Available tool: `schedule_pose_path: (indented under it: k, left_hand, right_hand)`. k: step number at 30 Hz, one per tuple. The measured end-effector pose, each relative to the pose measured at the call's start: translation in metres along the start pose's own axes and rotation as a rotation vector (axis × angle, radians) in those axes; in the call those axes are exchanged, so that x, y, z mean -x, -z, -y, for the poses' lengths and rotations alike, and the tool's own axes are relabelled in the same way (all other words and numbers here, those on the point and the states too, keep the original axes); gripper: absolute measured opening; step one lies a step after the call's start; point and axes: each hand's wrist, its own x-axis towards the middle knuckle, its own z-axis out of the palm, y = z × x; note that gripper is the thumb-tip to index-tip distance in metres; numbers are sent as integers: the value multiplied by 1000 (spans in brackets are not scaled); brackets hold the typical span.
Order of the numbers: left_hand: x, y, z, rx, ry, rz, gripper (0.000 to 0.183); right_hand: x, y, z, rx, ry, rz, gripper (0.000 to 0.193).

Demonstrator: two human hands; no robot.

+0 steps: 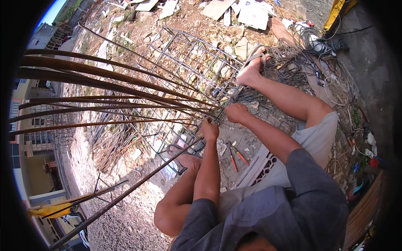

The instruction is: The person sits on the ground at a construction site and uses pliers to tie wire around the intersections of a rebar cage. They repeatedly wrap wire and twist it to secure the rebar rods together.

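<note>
My left hand point(210, 129) is closed beside the near ends of several long rusty steel bars point(113, 77), which fan out to the left. What its fingers hold is too small to make out. Just right of the bar ends, my right hand point(236, 113) forms a fist with its fingers turned away; anything inside is hidden. Both hands are at the near end of a rebar cage point(197, 54) of thin bars and square ties. On the ground in front of me lie pincers point(238, 157) with red-orange handles, apart from both hands.
A pale plastic piece with cut-out holes point(264, 168) is by my seat. One long bar point(125, 184) slants to the lower left. Loose thin rods point(111, 146) lie left, tangled wire and cables point(307, 42) at the upper right. Broken slabs point(253, 14) and rubble lie beyond.
</note>
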Motion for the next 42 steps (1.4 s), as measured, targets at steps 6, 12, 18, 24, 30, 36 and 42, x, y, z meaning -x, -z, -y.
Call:
schedule_pose_path:
  k: [6,12,18,24,30,36,42]
  left_hand:
    - [9,-24,21,-31,11,-298,66]
    - [-30,-19,57,237,223,-107,52]
    - [-30,-30,48,235,92,-147,46]
    - [-39,-37,77,304,55,-142,50]
    - [-32,-18,45,174,198,-28,71]
    - [-17,-4,24,-2,139,-45,89]
    - [-19,-5,26,35,148,-53,86]
  right_hand:
    - [-26,6,18,74,72,119,21]
    - [-37,-2,23,116,161,69,18]
    - [-34,-19,19,183,200,-50,21]
    - [-37,-29,18,131,223,-142,19]
    - [-34,-31,17,83,161,-140,17]
    - [-17,-31,34,-98,-10,-96,27]
    - [-9,-56,29,-363,-127,-168,34]
